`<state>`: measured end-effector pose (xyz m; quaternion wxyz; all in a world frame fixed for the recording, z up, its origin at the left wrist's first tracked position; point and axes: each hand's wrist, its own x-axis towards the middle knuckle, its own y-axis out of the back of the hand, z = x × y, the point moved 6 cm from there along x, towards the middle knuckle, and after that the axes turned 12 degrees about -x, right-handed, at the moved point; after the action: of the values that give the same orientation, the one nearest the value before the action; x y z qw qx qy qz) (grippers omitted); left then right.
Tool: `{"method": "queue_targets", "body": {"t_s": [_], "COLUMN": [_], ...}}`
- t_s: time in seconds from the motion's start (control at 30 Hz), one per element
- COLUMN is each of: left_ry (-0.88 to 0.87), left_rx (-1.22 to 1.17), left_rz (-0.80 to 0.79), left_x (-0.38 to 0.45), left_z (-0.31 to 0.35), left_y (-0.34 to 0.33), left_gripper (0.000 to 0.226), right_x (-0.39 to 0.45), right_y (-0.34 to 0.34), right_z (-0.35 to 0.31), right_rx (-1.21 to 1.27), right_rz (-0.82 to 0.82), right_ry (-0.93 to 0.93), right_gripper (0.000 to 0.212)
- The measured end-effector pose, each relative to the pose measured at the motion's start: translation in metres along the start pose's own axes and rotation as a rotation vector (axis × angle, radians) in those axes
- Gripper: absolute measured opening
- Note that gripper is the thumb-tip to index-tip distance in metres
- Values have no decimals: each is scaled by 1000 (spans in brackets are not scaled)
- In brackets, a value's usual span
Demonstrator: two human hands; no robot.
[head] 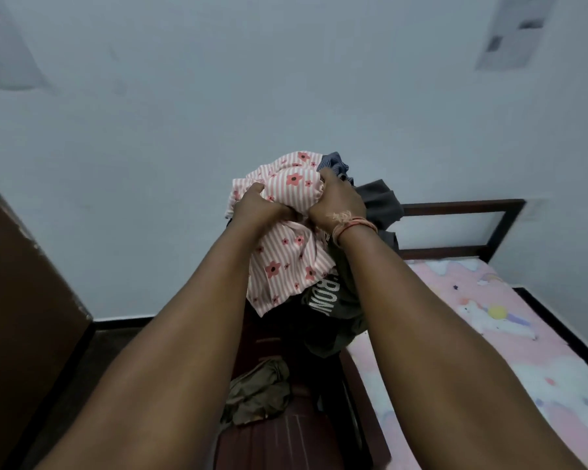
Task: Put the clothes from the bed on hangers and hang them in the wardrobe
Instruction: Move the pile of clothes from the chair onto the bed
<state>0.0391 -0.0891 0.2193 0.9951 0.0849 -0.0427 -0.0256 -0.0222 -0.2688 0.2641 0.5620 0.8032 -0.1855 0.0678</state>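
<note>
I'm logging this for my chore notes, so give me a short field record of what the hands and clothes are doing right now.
left hand: grips the striped floral garment
right hand: grips the same garment from the other side
bundle: dark lettered garment hangs beneath, lifted with it
bed: pink printed sheet, to the right
olive cloth: lies below the arms
hanger: none visible

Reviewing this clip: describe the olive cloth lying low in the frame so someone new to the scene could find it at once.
Start at the bed with the pink sheet on the right. Left of it runs a dark wooden frame, below the bundle of clothes both hands hold up. The olive cloth lies crumpled on that frame, the only garment neither hand grips, plain and drab beside the pink striped flowered fabric above.
</note>
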Motion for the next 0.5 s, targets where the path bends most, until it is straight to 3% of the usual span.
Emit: {"method": "queue_targets", "body": {"t_s": [0.23,0.43,0.5], "left_ry": [-130,-184,-196], "left_rx": [-97,-226,-257], "left_rz": [-149,-353,-431], "left_x": [-109,-216,-256], "left_z": [91,178,201], "left_y": [-41,-124,-156], "left_gripper": [93,117,115], "right_x": [-99,-190,-227], "right_y": [128,258,300], "right_z": [20,78,101], "right_rx": [-119,-272,-336], "right_rz": [196,389,446], "right_ry": [-90,-218,-259], "right_gripper": [47,46,43]}}
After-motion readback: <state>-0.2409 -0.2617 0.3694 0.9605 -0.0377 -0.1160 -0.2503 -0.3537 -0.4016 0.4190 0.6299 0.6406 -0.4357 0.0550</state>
